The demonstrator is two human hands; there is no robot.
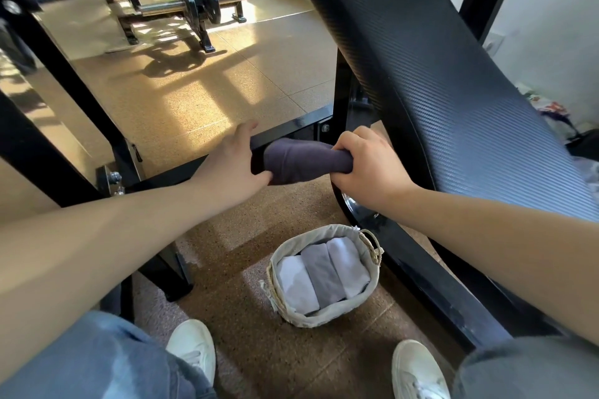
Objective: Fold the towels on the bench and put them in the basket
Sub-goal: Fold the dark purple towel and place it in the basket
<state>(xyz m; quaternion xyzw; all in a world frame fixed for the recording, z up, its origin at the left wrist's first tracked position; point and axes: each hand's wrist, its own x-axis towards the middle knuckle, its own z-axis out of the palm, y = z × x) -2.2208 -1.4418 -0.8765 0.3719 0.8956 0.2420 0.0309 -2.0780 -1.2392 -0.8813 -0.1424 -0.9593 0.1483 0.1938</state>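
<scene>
Head view: the dark towel (304,160), rolled, is held in the air above and a bit beyond the basket (319,321). The right hand (366,168) has its fingers clamped round one end. The left hand (230,165) has fairly straight fingers just pressing the other end. Risk imo: with only one real grip the roll could unravel going down, and the basket's tight (three rolls inside already). The black padded counter (453,100) slopes up beside the basket, and the speckled floor (259,350) is sunlit.

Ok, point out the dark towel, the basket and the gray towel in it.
dark towel (304,160), head view, middle of the roll.
basket (327,317), head view, its near wall.
gray towel (324,275), head view, its top face.
</scene>
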